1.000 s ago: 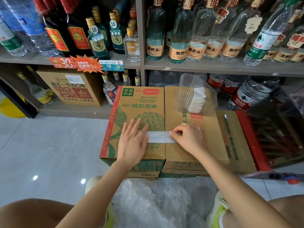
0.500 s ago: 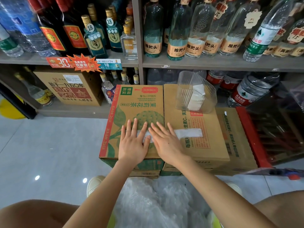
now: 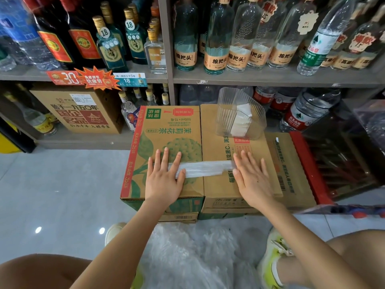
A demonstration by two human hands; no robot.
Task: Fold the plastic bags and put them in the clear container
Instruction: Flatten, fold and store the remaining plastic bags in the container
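Plastic bag strip (image 3: 203,168): flat across cardboard cartons (image 3: 173,130), long axis left–right | left hand (image 3: 164,178): fingers straight, presses left end | right hand (image 3: 253,180): flat, covers right end | clear container (image 3: 226,113): behind strip, nearer right hand.

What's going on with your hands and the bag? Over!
Left hand and right hand flat, pressing white folded plastic bag onto brown cardboard boxes. Clear ribbed plastic container behind, untouched. Nothing in between.
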